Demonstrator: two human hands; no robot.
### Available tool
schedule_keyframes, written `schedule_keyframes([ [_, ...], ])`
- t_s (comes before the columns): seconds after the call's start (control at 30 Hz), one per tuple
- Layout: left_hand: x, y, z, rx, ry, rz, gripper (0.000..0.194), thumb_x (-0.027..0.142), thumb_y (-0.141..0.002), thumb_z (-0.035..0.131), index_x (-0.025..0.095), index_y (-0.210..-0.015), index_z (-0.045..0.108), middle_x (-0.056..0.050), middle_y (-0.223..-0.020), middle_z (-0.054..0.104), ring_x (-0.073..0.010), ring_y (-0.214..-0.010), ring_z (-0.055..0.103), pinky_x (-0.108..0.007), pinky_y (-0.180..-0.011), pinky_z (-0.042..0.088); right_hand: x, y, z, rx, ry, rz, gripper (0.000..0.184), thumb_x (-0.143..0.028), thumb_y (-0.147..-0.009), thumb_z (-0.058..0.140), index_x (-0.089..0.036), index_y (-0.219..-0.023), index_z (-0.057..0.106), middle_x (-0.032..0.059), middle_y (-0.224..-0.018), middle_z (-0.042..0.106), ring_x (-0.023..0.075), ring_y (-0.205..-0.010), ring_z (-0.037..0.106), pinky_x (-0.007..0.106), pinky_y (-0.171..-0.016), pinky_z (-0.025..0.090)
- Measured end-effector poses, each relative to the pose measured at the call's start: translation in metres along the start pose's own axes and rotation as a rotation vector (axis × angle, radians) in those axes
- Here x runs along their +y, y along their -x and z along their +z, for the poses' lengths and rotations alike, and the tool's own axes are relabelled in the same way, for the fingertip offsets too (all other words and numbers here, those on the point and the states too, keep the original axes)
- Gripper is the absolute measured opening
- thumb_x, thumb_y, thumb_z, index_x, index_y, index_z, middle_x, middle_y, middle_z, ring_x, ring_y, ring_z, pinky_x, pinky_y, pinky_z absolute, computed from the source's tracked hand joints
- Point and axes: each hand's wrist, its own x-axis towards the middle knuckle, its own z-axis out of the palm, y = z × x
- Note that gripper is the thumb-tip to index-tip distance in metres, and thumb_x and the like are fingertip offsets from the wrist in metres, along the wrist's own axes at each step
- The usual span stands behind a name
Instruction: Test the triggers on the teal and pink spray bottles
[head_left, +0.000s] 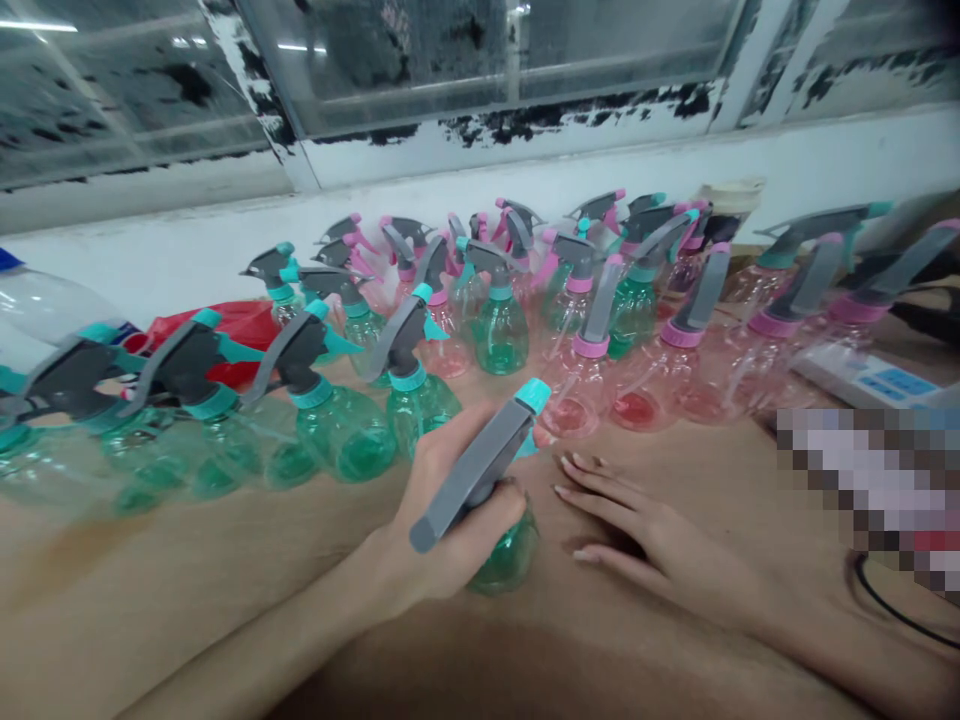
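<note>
My left hand (450,505) is wrapped around a green spray bottle (510,555) with a grey trigger head and teal nozzle (487,455), standing on the brown table (225,590). My right hand (645,530) lies flat on the table just to the right of it, fingers stretched out and holding nothing. Several green spray bottles (345,430) stand in a row to the left behind my left hand. Several pink spray bottles (637,380) stand behind my right hand.
More green and pink bottles crowd the back of the table under a window (480,60). A red bag (240,325) lies at the back left beside a clear plastic bottle (37,300). A white power strip (862,375) and a black cable (892,605) lie at the right.
</note>
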Motion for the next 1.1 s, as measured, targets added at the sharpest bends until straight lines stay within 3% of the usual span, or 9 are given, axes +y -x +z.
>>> schedule_keyframes([
  [0.37,0.000,-0.002,0.000,0.013,0.002,0.012,0.003,0.024,-0.070,0.048,0.026,-0.069,0.046,0.002,-0.064,0.047,-0.0174,-0.057,0.047,-0.032,-0.057,0.044,-0.002,-0.001,-0.001,0.011,-0.027,0.006,0.055,-0.044,-0.092,0.056,-0.030,-0.144,0.044,0.0052,-0.154,0.038,0.0277,-0.142,0.033,0.054,-0.114,0.033],
  [0.5,-0.003,0.000,0.001,0.017,0.016,0.022,0.015,0.022,-0.070,0.048,0.026,-0.083,0.055,0.001,-0.068,0.053,-0.0186,-0.061,0.052,-0.032,-0.061,0.047,-0.004,-0.001,-0.004,-0.019,-0.013,0.011,0.054,-0.045,-0.094,0.054,-0.028,-0.144,0.044,0.0061,-0.154,0.036,0.0270,-0.142,0.031,0.054,-0.114,0.031],
  [0.87,-0.005,0.001,0.008,0.091,0.002,0.013,0.027,0.018,-0.071,0.049,0.024,-0.095,0.059,0.001,-0.071,0.054,-0.0162,-0.060,0.050,-0.030,-0.063,0.047,-0.004,-0.002,-0.008,-0.051,-0.008,0.017,0.054,-0.046,-0.095,0.051,-0.026,-0.144,0.043,0.0063,-0.155,0.035,0.0267,-0.143,0.030,0.054,-0.115,0.030],
  [1.1,-0.012,0.001,0.013,0.145,0.005,0.119,0.026,0.013,-0.072,0.052,0.020,-0.096,0.059,0.004,-0.070,0.053,-0.0131,-0.058,0.048,-0.027,-0.060,0.044,-0.002,-0.003,-0.008,-0.094,0.043,0.017,0.055,-0.050,-0.097,0.045,-0.023,-0.145,0.042,0.0058,-0.156,0.030,0.0251,-0.144,0.027,0.051,-0.115,0.029],
])
